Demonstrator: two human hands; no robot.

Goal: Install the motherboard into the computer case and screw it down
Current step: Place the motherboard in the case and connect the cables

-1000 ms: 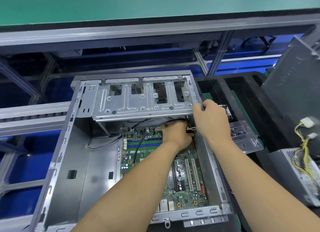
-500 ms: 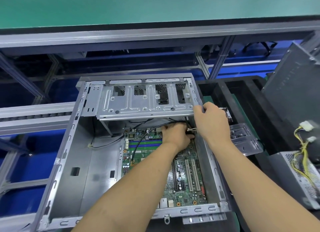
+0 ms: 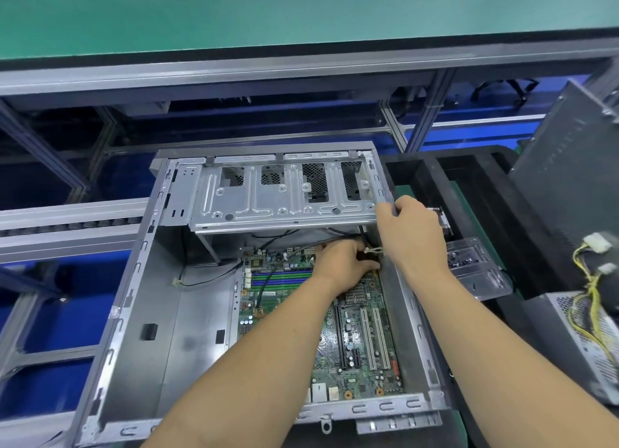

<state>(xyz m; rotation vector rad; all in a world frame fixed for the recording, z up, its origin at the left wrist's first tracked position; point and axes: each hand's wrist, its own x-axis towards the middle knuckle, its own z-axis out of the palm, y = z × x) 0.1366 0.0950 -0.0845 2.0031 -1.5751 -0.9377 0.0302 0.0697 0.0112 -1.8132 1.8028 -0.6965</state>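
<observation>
The grey computer case (image 3: 132, 300) lies open on its side, with the green motherboard (image 3: 365, 333) sitting in its right half. A silver drive cage (image 3: 268, 201) spans the far end of the case. My left hand (image 3: 341, 265) reaches inside to the board's far right corner, its fingers curled round a black cable (image 3: 294, 252) that runs over the board. My right hand (image 3: 413, 233) grips the right corner of the drive cage from above. Both forearms cover part of the board.
A power supply (image 3: 576, 333) with yellow wires sits at the right, and a grey side panel (image 3: 566, 169) leans behind it. A clear plastic tray (image 3: 475, 273) rests on black foam (image 3: 469, 186) right of the case. Conveyor rails (image 3: 67, 219) run at left.
Both hands keep their places at the board's far right corner and the cage corner. Only the view has shifted slightly.
</observation>
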